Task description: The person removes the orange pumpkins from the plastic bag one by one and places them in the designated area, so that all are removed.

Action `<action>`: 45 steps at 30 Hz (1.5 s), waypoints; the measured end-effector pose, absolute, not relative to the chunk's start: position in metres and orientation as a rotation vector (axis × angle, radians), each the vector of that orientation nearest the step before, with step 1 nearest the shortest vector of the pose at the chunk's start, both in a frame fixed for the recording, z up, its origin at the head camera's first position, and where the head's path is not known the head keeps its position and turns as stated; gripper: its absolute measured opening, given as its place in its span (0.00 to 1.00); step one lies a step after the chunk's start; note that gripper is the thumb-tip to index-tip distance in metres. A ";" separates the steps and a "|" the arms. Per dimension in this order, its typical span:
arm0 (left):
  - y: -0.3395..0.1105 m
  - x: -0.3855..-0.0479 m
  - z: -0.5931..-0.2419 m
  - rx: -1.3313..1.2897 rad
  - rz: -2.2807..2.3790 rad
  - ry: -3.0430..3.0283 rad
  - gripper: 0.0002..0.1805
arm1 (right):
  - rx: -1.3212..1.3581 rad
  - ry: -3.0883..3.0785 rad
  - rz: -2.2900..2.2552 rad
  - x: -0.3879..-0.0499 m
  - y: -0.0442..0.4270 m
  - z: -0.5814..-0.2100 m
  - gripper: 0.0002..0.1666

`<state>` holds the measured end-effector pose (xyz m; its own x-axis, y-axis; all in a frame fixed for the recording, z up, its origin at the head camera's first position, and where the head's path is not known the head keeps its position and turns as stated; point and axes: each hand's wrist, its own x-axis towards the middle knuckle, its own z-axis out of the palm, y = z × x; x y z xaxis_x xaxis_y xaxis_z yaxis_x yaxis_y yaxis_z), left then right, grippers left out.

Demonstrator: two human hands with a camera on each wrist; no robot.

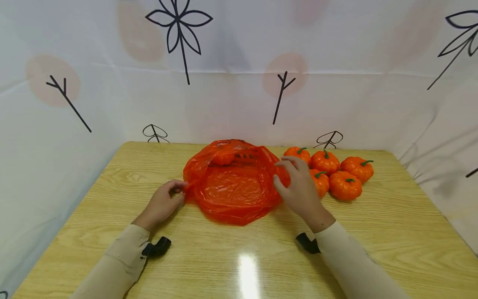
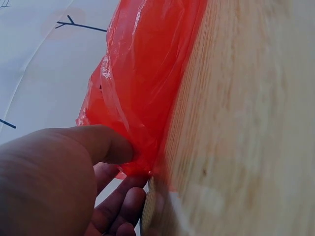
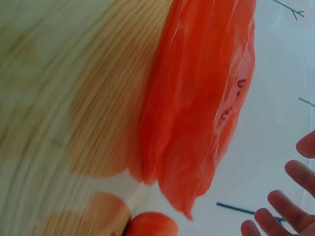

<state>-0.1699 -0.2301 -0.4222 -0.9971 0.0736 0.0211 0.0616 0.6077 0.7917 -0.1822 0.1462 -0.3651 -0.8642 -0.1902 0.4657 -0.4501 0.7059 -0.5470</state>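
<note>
A thin red plastic bag [image 1: 231, 189] lies spread on the table with its mouth open and dark printing on its far inner side. My left hand [image 1: 160, 205] pinches the bag's left edge between thumb and fingers, seen close in the left wrist view, where the bag [image 2: 147, 73] rises from the tabletop. My right hand [image 1: 300, 189] is beside the bag's right edge, fingers spread and nothing held. The right wrist view shows those fingers apart from the bag [image 3: 192, 98]. An orange rounded shape [image 1: 223, 159] shows at the bag's far side; whether inside or behind is unclear.
Several small orange pumpkins with green stems [image 1: 345, 186] are grouped right of the bag, partly behind my right hand. A black curved piece is at each wrist, the left one [image 1: 157, 247] and the right one [image 1: 308, 243]. A patterned white cloth [image 1: 231, 99] hangs behind the wooden table [image 1: 209, 261].
</note>
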 end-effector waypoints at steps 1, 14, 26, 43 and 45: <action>-0.230 -0.170 -0.421 0.114 1.389 2.798 0.18 | 0.504 -2.549 0.956 -0.183 0.144 -0.365 0.15; -0.218 -0.172 -0.396 0.063 1.464 2.863 0.23 | 0.583 -2.652 1.024 -0.187 0.113 -0.359 0.16; -0.176 -0.213 -0.333 0.304 0.872 3.137 0.32 | 0.802 -2.815 0.813 -0.217 0.100 -0.348 0.19; -0.150 -0.268 -0.336 0.474 0.480 3.090 0.27 | 0.862 -3.090 0.821 -0.254 0.076 -0.344 0.30; -0.149 -0.272 -0.335 0.486 0.457 3.116 0.25 | 0.869 -3.098 0.827 -0.258 0.073 -0.343 0.31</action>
